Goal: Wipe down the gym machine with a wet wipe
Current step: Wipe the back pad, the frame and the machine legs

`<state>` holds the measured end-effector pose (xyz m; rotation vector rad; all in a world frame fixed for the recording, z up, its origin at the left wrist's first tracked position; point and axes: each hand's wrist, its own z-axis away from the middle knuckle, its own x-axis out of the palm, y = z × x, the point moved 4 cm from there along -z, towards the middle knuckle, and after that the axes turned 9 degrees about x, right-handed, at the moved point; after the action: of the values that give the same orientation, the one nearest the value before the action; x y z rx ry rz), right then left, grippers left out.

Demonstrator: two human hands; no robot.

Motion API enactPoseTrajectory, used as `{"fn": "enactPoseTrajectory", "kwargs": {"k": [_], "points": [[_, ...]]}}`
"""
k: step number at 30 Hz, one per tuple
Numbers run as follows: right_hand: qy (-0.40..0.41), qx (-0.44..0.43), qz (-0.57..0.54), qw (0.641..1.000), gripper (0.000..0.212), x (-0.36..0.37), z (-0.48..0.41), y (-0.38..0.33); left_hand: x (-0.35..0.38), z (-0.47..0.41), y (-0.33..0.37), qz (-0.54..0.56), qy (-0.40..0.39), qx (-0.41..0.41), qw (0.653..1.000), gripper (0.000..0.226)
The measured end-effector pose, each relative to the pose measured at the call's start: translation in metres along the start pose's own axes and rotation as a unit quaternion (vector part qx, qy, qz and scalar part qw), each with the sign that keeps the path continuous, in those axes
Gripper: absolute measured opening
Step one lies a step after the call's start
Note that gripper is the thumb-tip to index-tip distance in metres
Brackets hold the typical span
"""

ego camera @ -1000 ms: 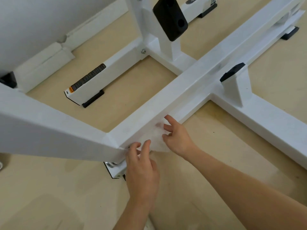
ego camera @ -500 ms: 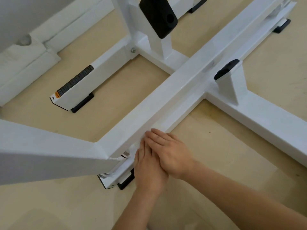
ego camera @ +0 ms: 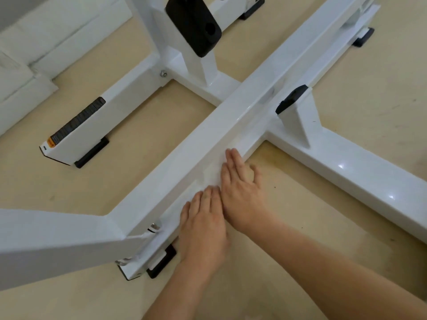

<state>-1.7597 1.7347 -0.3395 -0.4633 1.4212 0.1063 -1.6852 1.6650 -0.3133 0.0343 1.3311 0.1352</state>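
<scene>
White glossy metal gym-machine frame [ego camera: 231, 116]; black rubber feet [ego camera: 91, 153]; black plastic pad [ego camera: 194, 24]; black warning label with orange end [ego camera: 76, 120]; beige smooth floor [ego camera: 358, 88], faintly speckled.

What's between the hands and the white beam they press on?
A wet wipe, barely visible in the head view, flattened under both hands against the beam.

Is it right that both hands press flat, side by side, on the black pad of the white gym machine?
Not quite. The head view shows the left hand and right hand pressing flat, side by side, on the white frame beam, not the black pad.
</scene>
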Motion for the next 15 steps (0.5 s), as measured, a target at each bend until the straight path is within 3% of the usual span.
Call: {"fn": "enactPoseTrajectory", "kwargs": {"k": [3, 7, 9, 13, 15], "points": [[0.019, -0.095, -0.067, 0.993, 0.045, 0.009, 0.015, -0.023, 0.008, 0.009, -0.02, -0.007, -0.008, 0.005, 1.0, 0.074], [-0.041, -0.19, -0.017, 0.981, 0.055, 0.026, 0.011, -0.019, 0.006, 0.014, -0.02, -0.041, -0.04, -0.002, 0.998, 0.073], [-0.044, -0.154, 0.025, 0.987, 0.061, 0.021, -0.008, 0.007, 0.004, 0.009, -0.013, -0.045, -0.032, 0.0, 0.998, 0.077], [-0.031, 0.009, 0.033, 0.999, 0.067, -0.006, -0.049, 0.067, 0.0, -0.005, -0.008, 0.001, 0.005, 0.008, 1.0, 0.08], [-0.006, -0.005, 0.014, 1.0, 0.062, -0.006, -0.047, 0.052, -0.003, -0.012, -0.001, 0.016, 0.015, 0.025, 0.999, 0.074]]}}
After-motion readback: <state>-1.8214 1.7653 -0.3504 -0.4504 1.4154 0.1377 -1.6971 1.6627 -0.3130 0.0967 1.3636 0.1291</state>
